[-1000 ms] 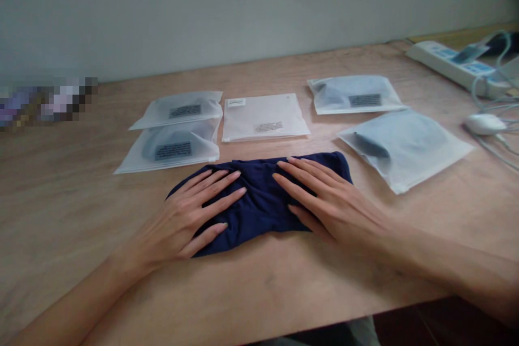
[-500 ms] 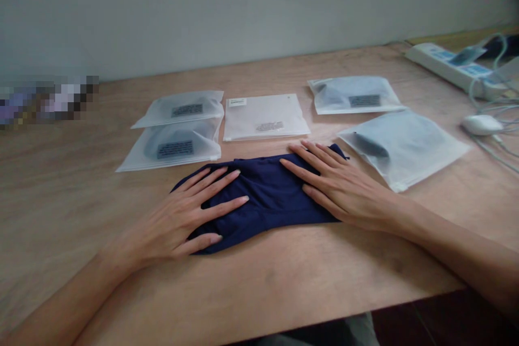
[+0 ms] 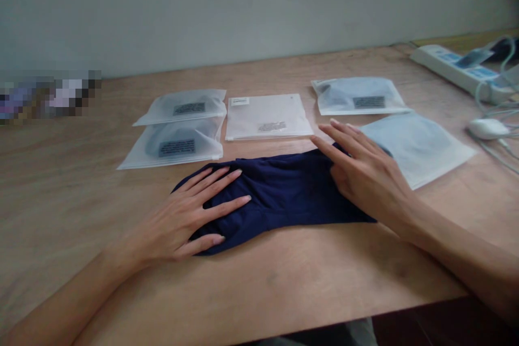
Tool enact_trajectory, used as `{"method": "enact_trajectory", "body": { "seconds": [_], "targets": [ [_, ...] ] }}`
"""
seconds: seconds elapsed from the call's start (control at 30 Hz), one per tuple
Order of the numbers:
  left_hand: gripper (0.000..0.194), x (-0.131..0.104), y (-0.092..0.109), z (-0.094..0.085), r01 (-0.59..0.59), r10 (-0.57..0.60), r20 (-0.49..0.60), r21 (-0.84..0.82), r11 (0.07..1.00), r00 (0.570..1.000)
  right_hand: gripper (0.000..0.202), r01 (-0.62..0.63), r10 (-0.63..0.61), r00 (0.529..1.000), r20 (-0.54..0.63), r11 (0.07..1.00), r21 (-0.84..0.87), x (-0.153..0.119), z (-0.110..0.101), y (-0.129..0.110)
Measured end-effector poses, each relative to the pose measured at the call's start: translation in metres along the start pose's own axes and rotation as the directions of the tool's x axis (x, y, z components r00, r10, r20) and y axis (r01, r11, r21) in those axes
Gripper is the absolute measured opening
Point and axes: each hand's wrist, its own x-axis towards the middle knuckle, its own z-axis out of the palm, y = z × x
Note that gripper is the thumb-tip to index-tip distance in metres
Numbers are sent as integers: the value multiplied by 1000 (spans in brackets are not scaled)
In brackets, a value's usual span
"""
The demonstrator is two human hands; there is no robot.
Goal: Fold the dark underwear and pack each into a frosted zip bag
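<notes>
One navy cloth (image 3: 290, 189) lies near the desk's (image 3: 284, 275) front edge, the left hand (image 3: 190, 211) on it with its grip spread flat. The right hand (image 3: 363, 175) has moved toward the desk's right edge, grip loosely extended; the cloth reaches farther right, which suggests it is being smoothed.

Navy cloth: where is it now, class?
In the head view, below centre, the navy cloth lies on the wooden table, its left end under the left hand, nearer than the flat white pouch.
</notes>
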Motion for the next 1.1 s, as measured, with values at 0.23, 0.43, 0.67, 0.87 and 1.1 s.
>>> {"method": "enact_trajectory", "body": {
  "seconds": [0.23,0.43,0.67,0.87,1.1],
  "targets": [
    [68,0,1,1,-2,1,16,13,1000,1000,60,171,-189,972,139,976,133,-9,3,-43],
    [61,1,0,0,3,-3,-21,-4,1000,1000,61,-6,9,970,243,1000,-13,-4,22,-25],
    [63,-2,-4,0,0,0,-22,-8,1000,1000,63,-19,32,967,253,998,-52,-2,21,-12],
    [67,-2,-6,-4,-38,37,33,41,998,999,64,-23,34,967,254,999,-46,-2,21,-11],
    [61,0,-13,-9,-119,118,51,21,993,992,65,-35,50,955,293,998,-56,0,19,-12]
  ]
}}
